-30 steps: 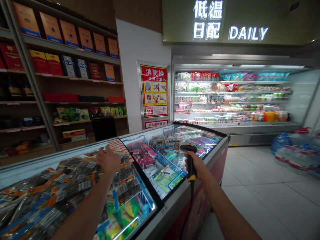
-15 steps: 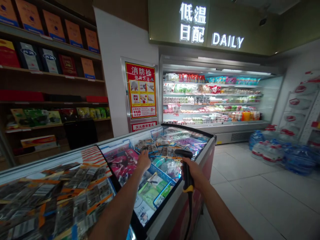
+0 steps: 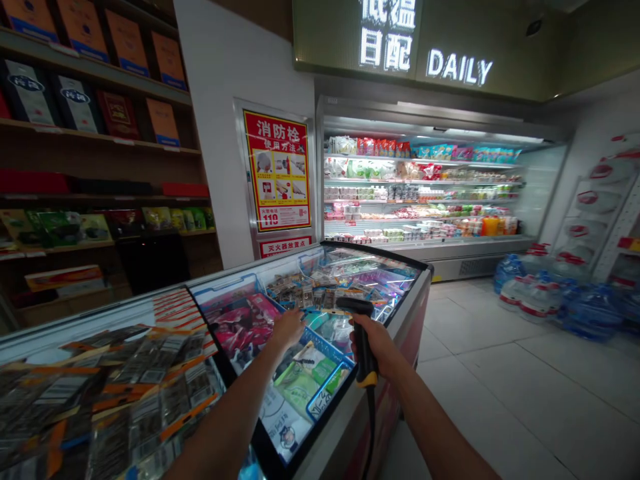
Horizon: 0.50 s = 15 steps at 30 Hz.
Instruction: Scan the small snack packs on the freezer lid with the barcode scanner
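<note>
My right hand [image 3: 375, 343] is wrapped round the grip of a black and yellow handheld barcode scanner [image 3: 366, 357]. Its head tilts over the edge of a glass-topped chest freezer [image 3: 407, 320], and a cable hangs below. Farther left, my left hand [image 3: 288, 329] reaches over the glass with its fingers stretched out. Its fingertips are at the near edge of a pile of small dark packets [image 3: 303, 292]; whether they touch one is hard to see. More dark packets with orange and blue edges [image 3: 150, 373] lie spread over the freezer's left part.
Inside the freezer are pink bags [image 3: 245, 313], green bags [image 3: 305, 380] and a blue basket [image 3: 325, 347]. Lit chiller shelves [image 3: 425, 183] stand at the back. Water bottles [image 3: 540, 293] sit on the tiled floor at right; boxed goods fill shelves [image 3: 95, 140] at left.
The view has shifted slightly. My right hand and the scanner have moved a little to the left, closer to my left hand, which stays by the packet pile.
</note>
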Each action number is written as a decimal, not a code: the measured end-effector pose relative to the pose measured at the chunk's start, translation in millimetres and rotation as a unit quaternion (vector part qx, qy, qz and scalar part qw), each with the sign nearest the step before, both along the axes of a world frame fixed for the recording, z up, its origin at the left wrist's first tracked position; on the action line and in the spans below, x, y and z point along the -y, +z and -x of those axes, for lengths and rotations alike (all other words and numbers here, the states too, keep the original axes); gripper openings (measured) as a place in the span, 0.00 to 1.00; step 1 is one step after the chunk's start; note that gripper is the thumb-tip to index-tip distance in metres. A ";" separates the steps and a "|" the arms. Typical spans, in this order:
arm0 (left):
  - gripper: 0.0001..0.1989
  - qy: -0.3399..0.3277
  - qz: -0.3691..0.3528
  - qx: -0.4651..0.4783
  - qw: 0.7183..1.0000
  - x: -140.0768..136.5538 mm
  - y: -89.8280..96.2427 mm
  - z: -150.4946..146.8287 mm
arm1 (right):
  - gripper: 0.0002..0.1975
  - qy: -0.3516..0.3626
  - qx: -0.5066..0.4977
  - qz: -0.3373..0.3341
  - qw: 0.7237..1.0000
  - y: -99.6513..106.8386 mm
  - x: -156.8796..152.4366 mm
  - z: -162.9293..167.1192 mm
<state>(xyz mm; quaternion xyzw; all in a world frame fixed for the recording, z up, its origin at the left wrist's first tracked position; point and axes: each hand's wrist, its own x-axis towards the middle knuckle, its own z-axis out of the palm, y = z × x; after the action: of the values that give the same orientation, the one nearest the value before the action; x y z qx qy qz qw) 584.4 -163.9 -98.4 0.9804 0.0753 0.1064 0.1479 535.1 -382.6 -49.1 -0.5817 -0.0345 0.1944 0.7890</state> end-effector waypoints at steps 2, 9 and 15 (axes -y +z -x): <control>0.12 0.032 0.008 0.003 0.999 -0.3 7.2 6.4 | 0.11 0.000 -0.003 0.004 1.000 0.9 -1.3 4.0; 0.25 0.143 0.056 0.051 0.987 12.4 10.9 -4.4 | 0.11 0.005 0.010 0.017 1.000 3.8 0.9 8.5; 0.25 0.128 0.197 0.107 0.966 8.4 0.3 -6.9 | 0.12 0.032 0.000 0.016 0.999 3.4 -4.5 14.9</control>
<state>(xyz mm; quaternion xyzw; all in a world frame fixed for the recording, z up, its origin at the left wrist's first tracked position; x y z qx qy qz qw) 591.2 -172.3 -98.1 0.8969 0.2038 0.2113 0.3308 520.2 -378.0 -45.6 -0.5931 -0.0503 0.2202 0.7728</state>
